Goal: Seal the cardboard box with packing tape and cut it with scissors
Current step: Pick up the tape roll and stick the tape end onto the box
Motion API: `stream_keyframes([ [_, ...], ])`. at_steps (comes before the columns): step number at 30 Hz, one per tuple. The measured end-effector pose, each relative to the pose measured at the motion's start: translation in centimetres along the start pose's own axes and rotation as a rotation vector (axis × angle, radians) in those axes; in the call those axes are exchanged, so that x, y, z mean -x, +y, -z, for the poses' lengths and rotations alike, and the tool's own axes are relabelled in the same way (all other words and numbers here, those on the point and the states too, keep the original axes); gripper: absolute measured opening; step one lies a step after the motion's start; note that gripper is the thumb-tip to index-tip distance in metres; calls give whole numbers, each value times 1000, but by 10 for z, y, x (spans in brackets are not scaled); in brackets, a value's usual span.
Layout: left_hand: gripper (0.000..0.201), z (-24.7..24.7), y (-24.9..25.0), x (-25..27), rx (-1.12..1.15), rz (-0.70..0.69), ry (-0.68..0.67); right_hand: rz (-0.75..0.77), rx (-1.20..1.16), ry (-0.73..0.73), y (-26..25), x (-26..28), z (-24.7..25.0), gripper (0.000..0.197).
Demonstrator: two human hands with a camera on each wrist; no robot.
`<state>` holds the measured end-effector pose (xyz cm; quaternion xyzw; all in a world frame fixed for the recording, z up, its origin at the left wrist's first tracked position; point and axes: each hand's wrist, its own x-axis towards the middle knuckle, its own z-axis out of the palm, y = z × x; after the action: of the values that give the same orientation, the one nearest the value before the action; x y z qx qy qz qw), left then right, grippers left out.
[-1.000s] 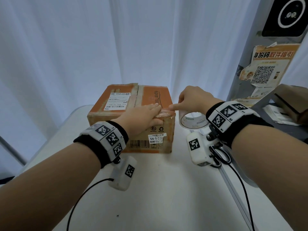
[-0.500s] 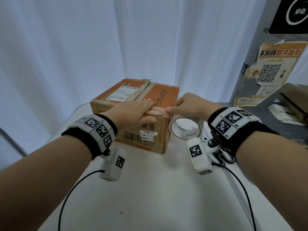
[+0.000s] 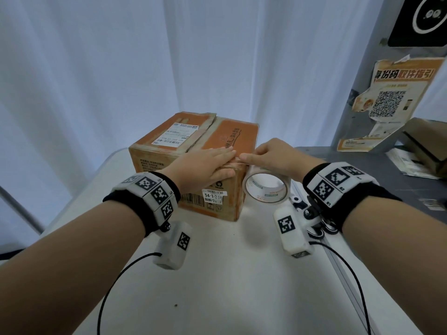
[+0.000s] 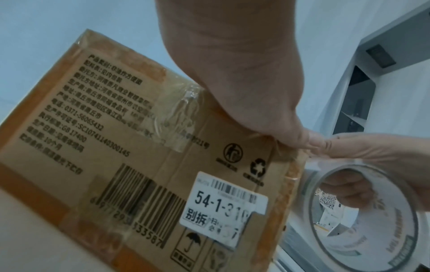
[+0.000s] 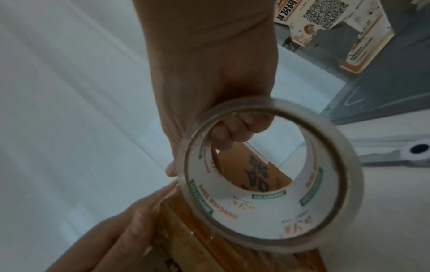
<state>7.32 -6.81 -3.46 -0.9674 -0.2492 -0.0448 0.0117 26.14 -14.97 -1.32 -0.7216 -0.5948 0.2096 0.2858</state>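
- The left hand (image 3: 205, 163) lay flat on the cardboard box (image 3: 193, 163), fingers (image 3: 223, 153) straight, at its near right top edge.
- The right hand (image 3: 273, 158) gripped the tape roll (image 3: 266, 188), fingers (image 5: 232, 128) curled through its core, just beside the box's right face.

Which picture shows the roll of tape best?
The right wrist view: the tape roll fills it, fingers hooked through its hole. The head view shows it small beside the box; the left wrist view cuts part off.

Box sticker (image 4: 223, 204): "54-1-31", "别拆"; tape roll (image 5: 267, 174): "MANGYAN TAPE".
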Motion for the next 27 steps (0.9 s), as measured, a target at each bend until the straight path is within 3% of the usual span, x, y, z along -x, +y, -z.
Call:
stream_keyframes([
  [7,57,2,2,3,100,10,28,3,18,-10,5,5,-11,51],
  [12,58,7,22,-5,195,148,80,-25,-114,-1,4,8,-2,25],
  [15,58,6,35,-17,114,222,100,-16,-124,1,8,13,-4,18],
  [18,60,-2,33,-16,4,171,9,-14,-126,-7,5,16,-1,18],
  [23,52,1,12,-7,86,48,5,38,-15,-16,-4,24,3,32],
  [27,48,0,0,-8,126,-25,-8,-12,-13,-58,1,27,-19,36],
])
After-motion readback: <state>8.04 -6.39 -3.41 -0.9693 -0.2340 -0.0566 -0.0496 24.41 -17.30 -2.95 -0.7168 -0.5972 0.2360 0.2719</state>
